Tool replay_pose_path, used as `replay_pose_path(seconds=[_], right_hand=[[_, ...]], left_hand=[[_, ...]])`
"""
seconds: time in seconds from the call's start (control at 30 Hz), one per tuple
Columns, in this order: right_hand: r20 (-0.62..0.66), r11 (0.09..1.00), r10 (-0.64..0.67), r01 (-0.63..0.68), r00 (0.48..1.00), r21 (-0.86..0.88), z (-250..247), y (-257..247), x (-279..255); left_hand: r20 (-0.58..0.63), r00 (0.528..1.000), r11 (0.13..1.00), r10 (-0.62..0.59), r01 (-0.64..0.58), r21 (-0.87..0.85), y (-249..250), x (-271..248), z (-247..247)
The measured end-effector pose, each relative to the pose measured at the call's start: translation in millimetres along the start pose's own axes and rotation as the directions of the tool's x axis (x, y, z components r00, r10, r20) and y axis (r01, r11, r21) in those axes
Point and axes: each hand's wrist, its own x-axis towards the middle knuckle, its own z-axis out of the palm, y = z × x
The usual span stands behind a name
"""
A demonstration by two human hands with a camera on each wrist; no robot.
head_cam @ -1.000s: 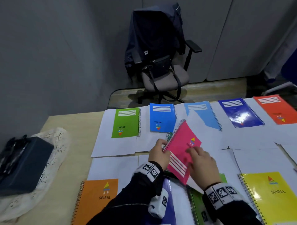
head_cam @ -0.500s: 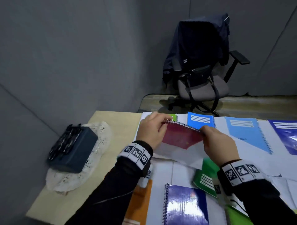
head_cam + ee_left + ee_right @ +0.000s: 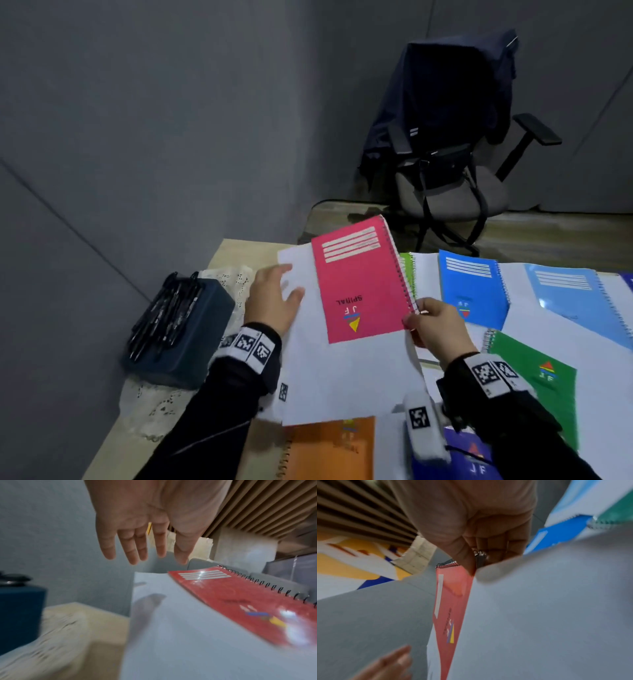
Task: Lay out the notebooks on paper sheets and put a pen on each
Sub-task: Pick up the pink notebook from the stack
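A pink spiral notebook (image 3: pixel 359 284) lies cover up on a white paper sheet (image 3: pixel 342 373), both raised at a slant above the table. My right hand (image 3: pixel 416 317) pinches the notebook's near spiral corner together with the sheet; the right wrist view shows thumb and fingers of that hand (image 3: pixel 476 566) closed on the wire binding. My left hand (image 3: pixel 287 284) is at the sheet's left edge. In the left wrist view this hand (image 3: pixel 145 555) has straight, spread fingers and holds nothing. Black pens (image 3: pixel 164 315) lie on a dark blue box (image 3: pixel 191 342) to the left.
Other notebooks lie on sheets: lime green (image 3: pixel 407 274), blue (image 3: pixel 472 287), light blue (image 3: pixel 575 301), dark green (image 3: pixel 534 377), orange (image 3: pixel 329 448), purple (image 3: pixel 469 459). The box sits on a lace doily (image 3: pixel 150 401) near the table's left edge. An office chair (image 3: pixel 452 154) stands beyond.
The pink notebook, held edge-on by both hands, now lies flat and cover up on a sheet. My left hand has let go and moved left; the right keeps its pinch.
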Motion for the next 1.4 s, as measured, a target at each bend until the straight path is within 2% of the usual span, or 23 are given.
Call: replay_pose_path(seconds=[0.17,0.27,0.4,0.6,0.8,0.87,0.93,1.03,1.13,1.23,1.4], right_hand=[[0.032,0.981,0.174,-0.176,0.984,0.077,66.6,20.8,31.0],[0.043,0.967,0.231,-0.234,0.972,0.096,103.9,26.1,50.1],[0.061,0.942,0.288,-0.295,0.956,0.162,153.7,22.3,80.6],[0.024,0.942,0.322,-0.323,0.946,0.090,191.9,15.9,108.5],[-0.023,0.948,0.305,-0.306,0.952,-0.084,208.5,51.8,146.3],[-0.025,0.950,0.285,-0.286,0.958,-0.127,207.9,32.6,134.4],[-0.015,0.940,0.238,-0.234,0.971,-0.250,205.4,19.3,128.8],[0.029,0.876,0.200,-0.166,0.979,-0.452,198.9,6.9,125.9],[0.080,0.829,0.171,-0.099,0.982,-0.550,189.6,7.1,126.5],[0.097,0.826,0.162,-0.081,0.982,-0.558,177.2,6.4,123.0],[0.044,0.809,0.037,-0.004,0.998,-0.588,143.1,1.0,109.1]], left_hand=[[0.134,0.973,0.977,-0.189,0.173,0.123,-76.3,-5.0,-2.2],[0.162,0.972,0.983,-0.170,0.154,0.105,-103.1,-8.8,-1.9],[0.205,0.966,0.970,-0.160,0.115,0.215,-132.6,7.5,-1.0],[0.316,0.930,0.964,-0.187,0.111,0.241,-152.1,28.7,13.2],[0.443,0.850,0.921,-0.286,0.117,0.371,-160.5,40.2,37.1],[0.465,0.824,0.901,-0.324,0.119,0.417,-161.8,42.3,43.2],[0.470,0.810,0.874,-0.350,0.101,0.476,-162.0,44.0,48.3],[0.456,0.809,0.836,-0.371,0.076,0.544,-160.4,46.1,52.9],[0.439,0.820,0.815,-0.366,0.055,0.577,-158.3,49.2,56.1],[0.415,0.836,0.808,-0.359,0.056,0.587,-158.1,51.3,56.3],[0.368,0.853,0.785,-0.370,0.075,0.614,-148.7,52.3,55.7]])
